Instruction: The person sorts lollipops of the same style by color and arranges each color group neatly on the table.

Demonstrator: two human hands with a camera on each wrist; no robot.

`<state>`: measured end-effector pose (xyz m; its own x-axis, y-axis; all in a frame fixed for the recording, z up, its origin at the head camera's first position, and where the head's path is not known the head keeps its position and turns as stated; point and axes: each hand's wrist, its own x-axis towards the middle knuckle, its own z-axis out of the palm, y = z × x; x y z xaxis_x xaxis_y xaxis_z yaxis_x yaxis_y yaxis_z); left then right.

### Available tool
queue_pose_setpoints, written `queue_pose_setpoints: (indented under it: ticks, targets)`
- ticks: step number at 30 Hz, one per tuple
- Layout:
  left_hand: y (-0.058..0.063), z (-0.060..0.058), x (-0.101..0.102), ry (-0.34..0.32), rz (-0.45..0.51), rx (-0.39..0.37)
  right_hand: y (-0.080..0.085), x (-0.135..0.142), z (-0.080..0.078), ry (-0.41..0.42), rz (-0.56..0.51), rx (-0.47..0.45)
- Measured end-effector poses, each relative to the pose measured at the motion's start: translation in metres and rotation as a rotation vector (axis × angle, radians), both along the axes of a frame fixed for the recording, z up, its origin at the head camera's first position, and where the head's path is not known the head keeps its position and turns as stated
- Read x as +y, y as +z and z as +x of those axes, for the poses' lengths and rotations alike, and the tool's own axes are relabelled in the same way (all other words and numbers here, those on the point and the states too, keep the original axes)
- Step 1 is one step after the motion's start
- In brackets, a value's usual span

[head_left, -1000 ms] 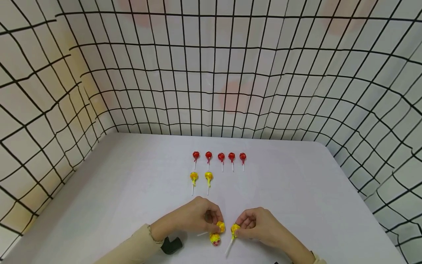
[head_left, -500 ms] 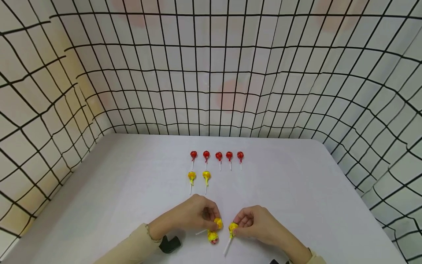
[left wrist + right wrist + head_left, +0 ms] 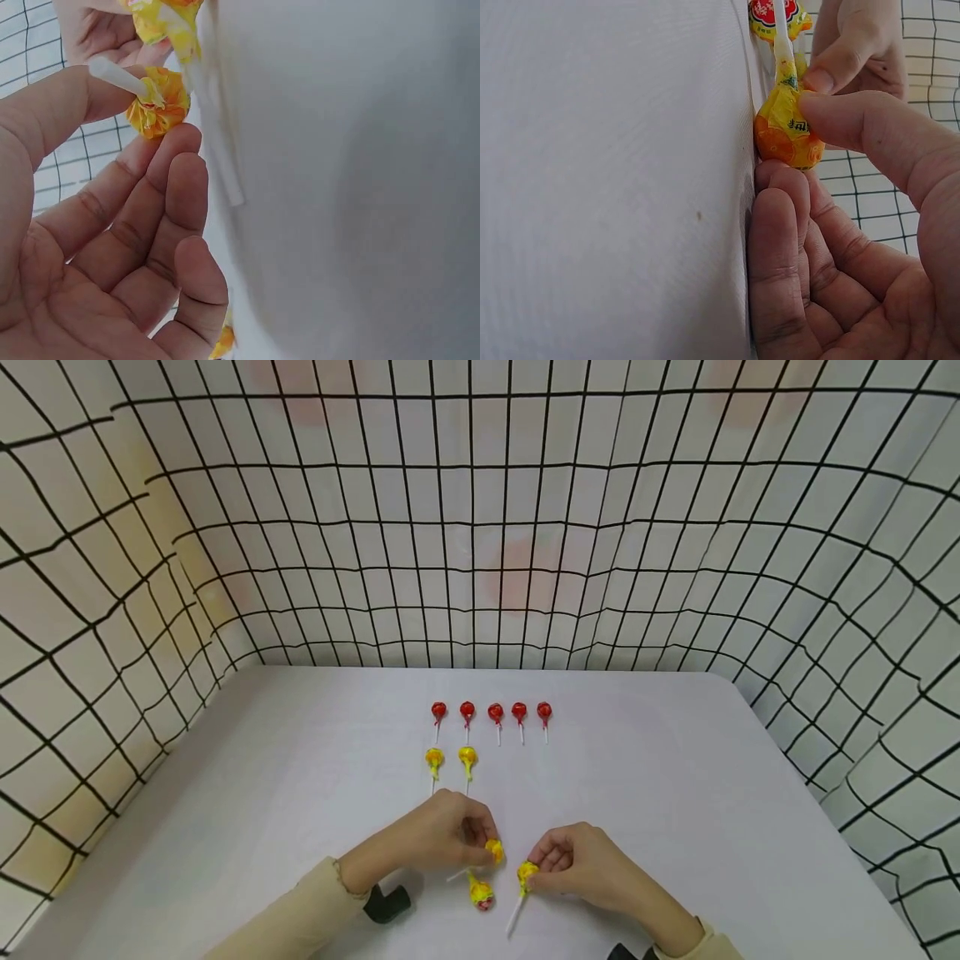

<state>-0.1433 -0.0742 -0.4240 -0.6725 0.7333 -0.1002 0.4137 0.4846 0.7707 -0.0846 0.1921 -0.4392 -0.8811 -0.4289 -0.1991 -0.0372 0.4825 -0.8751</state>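
My left hand (image 3: 448,833) pinches the wrapped head of a yellow lollipop (image 3: 159,103) between thumb and fingertips, its white stick pointing back past the thumb. To the right, my right hand (image 3: 581,867) pinches another yellow lollipop (image 3: 787,131) by its head; its white stick slants down toward the front in the head view. Between and just in front of the hands, one more yellow lollipop (image 3: 481,893) lies on the table with a red patch on its wrapper. Behind the left hand are two yellow lollipops (image 3: 468,758) side by side, their stick ends partly covered by that hand.
A row of several red lollipops (image 3: 496,713) lies farther back on the white table (image 3: 637,752). A black grid-patterned wall (image 3: 480,543) surrounds the table at the back and sides. A dark object (image 3: 387,904) shows beside the left wrist.
My left hand has moved slightly away from me with its lollipop, coming apart from the loose yellow one in front. The right hand keeps its pinch, and the head view has shifted a little.
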Motion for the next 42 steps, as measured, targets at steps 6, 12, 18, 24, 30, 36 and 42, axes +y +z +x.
queue_pose_setpoints:
  ticks: [6, 12, 18, 24, 30, 36, 42]
  targets:
    - [0.003, -0.005, 0.001, 0.023, -0.004, 0.045, 0.001, -0.001, 0.0, 0.001, -0.003, 0.005]
    - [0.005, -0.01, 0.004, 0.052, -0.023, 0.051, 0.0, -0.001, 0.0, -0.005, 0.003, 0.013]
    - [0.008, -0.014, 0.004, 0.059, -0.031, 0.07, -0.001, -0.001, 0.0, -0.002, -0.001, 0.01]
    - [0.01, -0.02, 0.007, 0.079, -0.028, 0.111, -0.001, -0.001, -0.001, -0.008, 0.008, 0.006]
    - [0.012, -0.029, 0.012, 0.124, -0.019, 0.171, -0.002, -0.001, -0.001, -0.012, 0.014, 0.011]
    - [0.014, -0.036, 0.015, 0.191, -0.012, 0.186, -0.002, -0.002, 0.0, -0.006, 0.005, 0.024]
    - [0.017, -0.043, 0.019, 0.251, -0.011, 0.205, -0.002, -0.002, -0.001, -0.006, 0.01, 0.027]
